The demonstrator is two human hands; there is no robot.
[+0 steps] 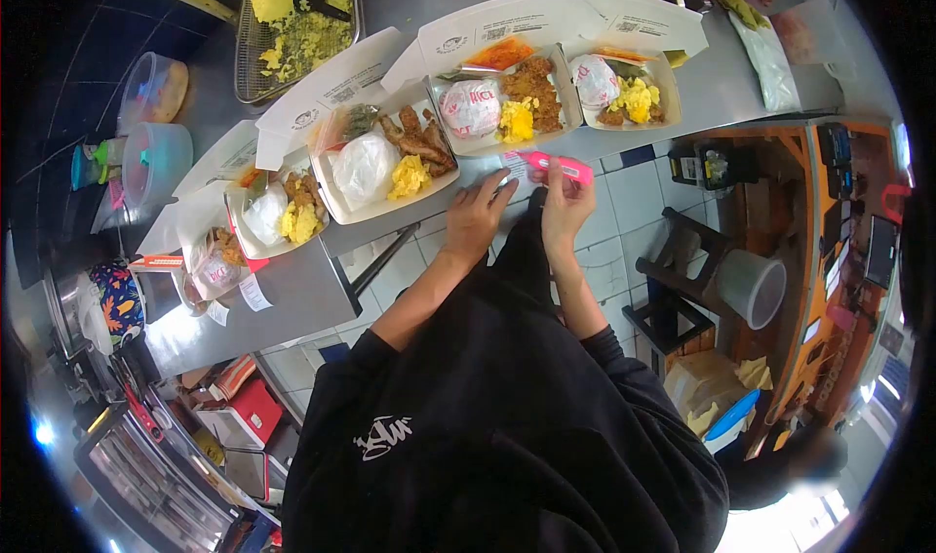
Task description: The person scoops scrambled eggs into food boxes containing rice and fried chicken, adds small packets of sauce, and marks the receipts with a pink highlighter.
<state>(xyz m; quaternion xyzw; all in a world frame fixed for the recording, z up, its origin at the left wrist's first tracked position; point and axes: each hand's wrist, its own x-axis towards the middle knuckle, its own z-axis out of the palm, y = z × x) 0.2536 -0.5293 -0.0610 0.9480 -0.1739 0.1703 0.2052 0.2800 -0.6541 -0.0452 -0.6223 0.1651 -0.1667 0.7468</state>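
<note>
My right hand [565,210] is closed around a pink highlighter [573,169] at the counter's front edge. The pen's left end is over a printed paper slip [517,163]. My left hand [474,217] rests with fingers stretched out and slightly apart at the slip's left side. Just beyond both hands, an open meal box [476,143] holds a wrapped rice ball [469,109], fried chicken [534,83] and scrambled egg [517,122]. To its left stands another open box [343,210] with a plain white-wrapped ball [365,170]; to its right is a smaller one [624,127].
More filled boxes [278,253] continue leftward, with paper slips [255,294] beside them. A wire-mesh tray of scrambled egg [358,26] with a black scoop [317,2] lies behind. Clear tubs [161,163] stand left. Black stools [682,251] and a bucket [751,288] are right.
</note>
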